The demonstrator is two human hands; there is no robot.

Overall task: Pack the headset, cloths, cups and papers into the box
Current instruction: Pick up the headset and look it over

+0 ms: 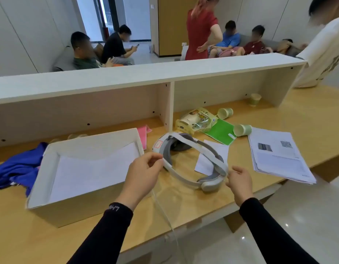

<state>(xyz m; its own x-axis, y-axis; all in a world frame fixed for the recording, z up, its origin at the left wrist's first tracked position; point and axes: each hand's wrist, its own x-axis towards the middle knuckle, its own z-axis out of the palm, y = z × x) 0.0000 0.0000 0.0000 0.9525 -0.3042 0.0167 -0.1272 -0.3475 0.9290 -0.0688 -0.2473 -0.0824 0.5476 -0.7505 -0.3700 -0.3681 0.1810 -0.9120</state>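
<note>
Head view: an open white box [84, 202] sits on the wooden desk [306, 119] at the left, and inside it a white sheet of paper [92, 168] lies across the bottom and curls up the far wall. A blue cloth [16, 166] is bunched against the box's left side, and a pink cloth [143, 135] lies behind its far right corner. Just right of the box the white and grey headset [191, 159] rests on the desk, partly over a loose white sheet [214, 155]. The left hand [144, 172] touches the headset's near left band, thumb and fingers pinched together around a thin white cable [163, 210] that runs down over the desk edge. The right hand [239, 181] is at the headset's right rear pad, fingers loosely parted and clamped on nothing that can be seen. Beyond the headset lie a snack bag [198, 121], a green cloth [221, 132] and two tipped green paper cups [225, 113] [242, 129]; a third cup [254, 100] stands in the shelf compartment. A stack of printed papers [279, 155] lies at the right.
</note>
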